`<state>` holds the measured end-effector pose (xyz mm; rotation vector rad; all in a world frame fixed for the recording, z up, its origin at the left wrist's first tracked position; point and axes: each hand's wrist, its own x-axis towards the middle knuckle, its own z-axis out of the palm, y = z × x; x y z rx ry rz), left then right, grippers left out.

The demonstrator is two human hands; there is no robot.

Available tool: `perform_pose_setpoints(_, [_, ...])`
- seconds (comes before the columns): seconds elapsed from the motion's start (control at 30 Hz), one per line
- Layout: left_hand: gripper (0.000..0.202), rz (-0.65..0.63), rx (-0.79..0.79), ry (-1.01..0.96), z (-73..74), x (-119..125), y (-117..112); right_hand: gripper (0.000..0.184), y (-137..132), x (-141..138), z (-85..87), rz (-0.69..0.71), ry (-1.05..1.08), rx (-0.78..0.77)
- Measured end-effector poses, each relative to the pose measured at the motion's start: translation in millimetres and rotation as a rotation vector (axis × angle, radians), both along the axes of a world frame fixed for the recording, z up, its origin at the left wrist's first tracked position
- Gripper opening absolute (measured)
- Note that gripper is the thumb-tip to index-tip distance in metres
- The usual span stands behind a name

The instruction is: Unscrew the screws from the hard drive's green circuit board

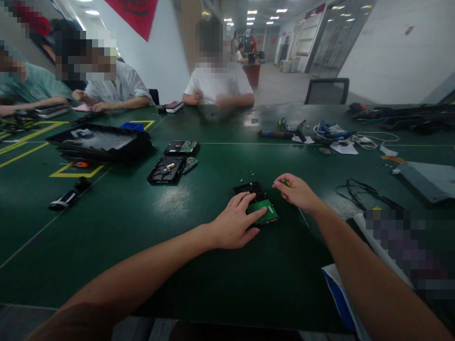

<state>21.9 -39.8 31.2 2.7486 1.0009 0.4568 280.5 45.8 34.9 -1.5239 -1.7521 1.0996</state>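
A black hard drive (251, 190) with a green circuit board (265, 210) lies on the dark green table (177, 246) in front of me. My left hand (235, 221) rests flat on its near side, fingers spread over the green board. My right hand (297, 192) is closed just right of the drive, pinching a small tool with a yellow handle (285, 183); its thin shaft runs down toward the table. A few tiny screws (250, 174) lie just beyond the drive.
Two more opened drives (167, 169) (182, 148) and a black tray (101, 142) lie to the left. Three people sit across the table. Cables and tools (334, 132) clutter the far right; a black cable (362, 192) and a blue-edged pad (339, 293) are near my right arm.
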Motion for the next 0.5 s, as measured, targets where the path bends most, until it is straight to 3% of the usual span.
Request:
perform_pose_setpoints(0.13, [0.066,-0.208,-0.013,0.016,8.8,-7,3,0.022,0,-1,-0.1,-0.020,-0.145,0.127])
perform_pose_setpoints(0.23, [0.059,-0.325,-0.018,0.044,13.5,-5,-1,0.022,-1,0,0.6,0.054,-0.152,0.153])
perform_pose_setpoints(0.5, [0.035,-0.295,0.100,0.068,7.7,14,-13,0.023,-6,-1,8.7,0.248,-0.045,-0.005])
